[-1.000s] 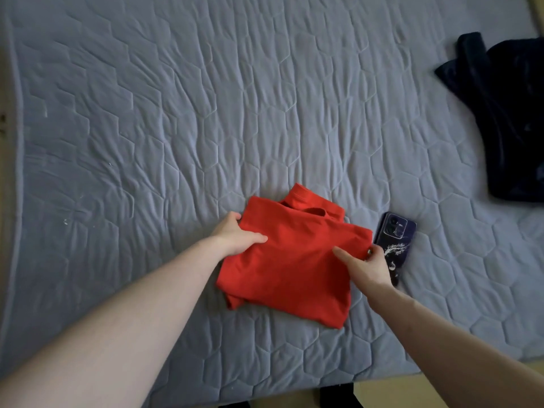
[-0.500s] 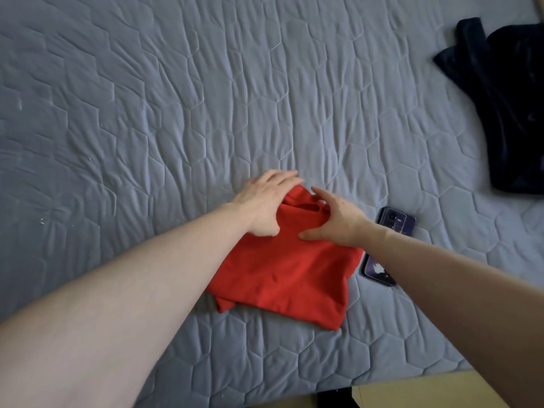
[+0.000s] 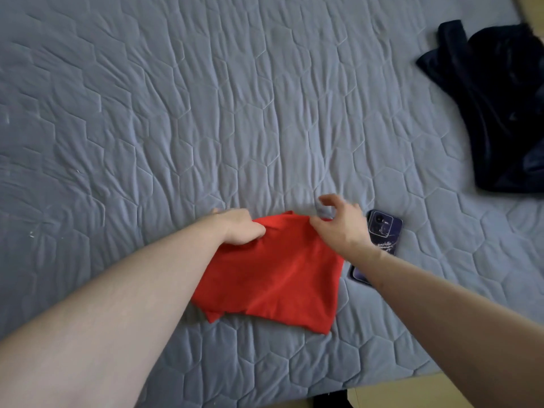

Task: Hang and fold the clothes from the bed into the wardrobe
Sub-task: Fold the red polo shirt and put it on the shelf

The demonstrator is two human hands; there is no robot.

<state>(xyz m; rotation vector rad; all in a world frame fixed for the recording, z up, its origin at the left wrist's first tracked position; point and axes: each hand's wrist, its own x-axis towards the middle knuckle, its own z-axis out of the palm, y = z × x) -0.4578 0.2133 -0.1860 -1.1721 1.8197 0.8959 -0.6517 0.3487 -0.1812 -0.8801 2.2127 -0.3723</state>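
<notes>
Folded red garment (image 3: 273,275) lying near the front edge of the quilted grey bed (image 3: 206,113), its far edge gripped by the left hand (image 3: 240,229) and pinched by the right hand (image 3: 341,228), with a phone (image 3: 382,234) just beside it and a dark garment (image 3: 500,107) at the right edge.

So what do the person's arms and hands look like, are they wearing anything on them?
Both arms are bare from the bottom edge of the picture up to the hands: no sleeves show. The left hand and the right hand wear no gloves, and no watch, bracelet or ring can be seen on them. There are no markings on either forearm that I can make out.
</notes>
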